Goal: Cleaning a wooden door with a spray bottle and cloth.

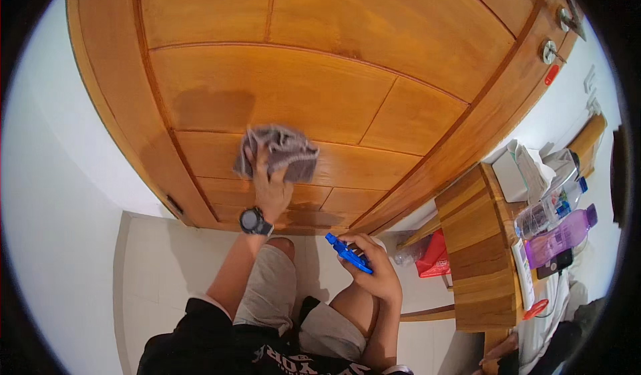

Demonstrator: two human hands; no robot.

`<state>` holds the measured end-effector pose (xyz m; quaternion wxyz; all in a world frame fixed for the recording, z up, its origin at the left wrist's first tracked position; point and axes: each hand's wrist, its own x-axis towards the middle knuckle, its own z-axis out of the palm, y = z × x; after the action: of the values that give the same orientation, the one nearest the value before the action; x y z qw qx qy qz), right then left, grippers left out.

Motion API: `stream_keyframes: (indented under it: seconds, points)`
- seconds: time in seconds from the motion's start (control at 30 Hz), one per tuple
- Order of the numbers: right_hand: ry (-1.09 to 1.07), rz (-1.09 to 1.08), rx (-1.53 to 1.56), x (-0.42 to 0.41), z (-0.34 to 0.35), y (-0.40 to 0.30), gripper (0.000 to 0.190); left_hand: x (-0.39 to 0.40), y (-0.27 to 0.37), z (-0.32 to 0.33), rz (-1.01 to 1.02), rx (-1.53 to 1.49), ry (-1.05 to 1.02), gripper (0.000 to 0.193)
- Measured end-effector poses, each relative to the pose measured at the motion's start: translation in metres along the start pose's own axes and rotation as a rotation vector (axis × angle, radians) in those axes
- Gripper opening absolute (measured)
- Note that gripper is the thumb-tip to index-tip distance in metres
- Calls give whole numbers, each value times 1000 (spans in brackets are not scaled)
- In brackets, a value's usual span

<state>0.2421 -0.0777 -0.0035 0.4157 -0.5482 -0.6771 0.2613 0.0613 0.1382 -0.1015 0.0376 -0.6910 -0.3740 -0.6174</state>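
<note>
My left hand (273,192), with a dark watch at the wrist, presses a grey-brown cloth (285,157) against the lower part of a wooden panelled door (280,87). The fingers spread over the cloth, and its folds bunch above them. Over my bent knee, my right hand (378,270) is wrapped around a spray bottle, whose blue trigger head (349,254) points up and to the left. Most of the bottle's body is hidden by the hand and the angle of view.
To the right stands a wooden table (475,260) bearing a tissue box (516,174), a clear plastic bottle (538,219), a purple bottle (558,237) and a phone (555,263). A red bag (434,260) lies beneath. Door hardware (549,52) projects at upper right; a white wall (65,139) bounds the left.
</note>
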Motion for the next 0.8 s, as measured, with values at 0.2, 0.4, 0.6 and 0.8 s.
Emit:
stream_keyframes:
  seconds: [0.2, 0.4, 0.6, 0.8]
  points:
    - [3, 102, -5, -2, -2, -1, 33, 29, -26, -5, 243, -122, 149, 68]
    - [10, 31, -86, -5, 5, -14, 45, -128, -29, 9, -135, 40, 56, 58]
    - [-64, 13, -63, 6, 17, -17, 47, -64, -22, -35, -108, 33, -99, 61]
    - [-39, 47, -43, 11, 26, -13, 38, 92, -31, -61, 145, -49, 232, 69]
